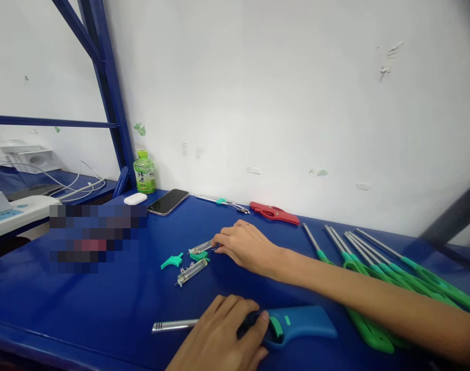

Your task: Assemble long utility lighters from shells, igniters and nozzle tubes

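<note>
My left hand [231, 330] is closed over a blue gas lighter [310, 319], its fingers by the trigger opening. The lighter lies flat, metal tube to the left, with a green trigger in it. Farther back, my right hand [250, 247] curls its fingers at the right end of a clear lighter fuel tank [200, 248]; the fingertips are partly hidden. A second clear fuel tank [192, 271] rests nearer to me. Beside them lie a loose green trigger [172, 261] and another green trigger [201, 256], partly under the farther tank.
Several green lighters [374, 268] lie at the right, partly behind my right forearm. Red handle shells [274, 213] and a metal tube with wires [221, 201] sit by the wall. A phone [168, 201], white earbud case [135, 199] and green tea bottle [145, 172] stand back left.
</note>
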### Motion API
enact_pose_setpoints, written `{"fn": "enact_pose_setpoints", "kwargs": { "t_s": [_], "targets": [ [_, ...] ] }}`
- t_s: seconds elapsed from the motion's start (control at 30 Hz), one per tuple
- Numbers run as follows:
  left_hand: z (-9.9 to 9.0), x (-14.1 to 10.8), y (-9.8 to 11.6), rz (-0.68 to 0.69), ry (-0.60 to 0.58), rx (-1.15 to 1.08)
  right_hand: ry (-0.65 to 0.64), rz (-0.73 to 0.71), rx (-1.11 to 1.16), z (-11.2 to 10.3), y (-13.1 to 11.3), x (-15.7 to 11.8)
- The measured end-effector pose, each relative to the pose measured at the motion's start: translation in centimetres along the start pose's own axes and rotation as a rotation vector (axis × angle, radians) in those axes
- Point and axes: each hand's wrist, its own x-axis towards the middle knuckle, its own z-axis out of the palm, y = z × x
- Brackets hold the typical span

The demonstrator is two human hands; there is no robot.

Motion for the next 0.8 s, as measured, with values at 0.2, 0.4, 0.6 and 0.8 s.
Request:
{"fn": "enact_pose_setpoints", "kwargs": {
  "t_s": [0.2, 0.4, 0.6, 0.8],
  "targets": [
    [-0.4, 0.2, -0.1, 0.001, -0.005, 0.005, -0.003, -0.049, -0.016, 0.7, 0.6, 0.4],
    [-0.5, 0.2, -0.5, 0.013, 0.026, -0.037, -0.081, -0.12, -0.078, -0.2, 0.5, -0.4],
    [0.4, -0.3, -0.2, -0.12, -0.015, -0.122, -0.151, -0.14, -0.135, -1.8, -0.2, -2.1],
    [0.0, -1.1, -0.3, -0.22, -0.133, 0.027, -0.113, 0.014, -0.009, -4.9, 0.0, -5.6]
  ]
}}
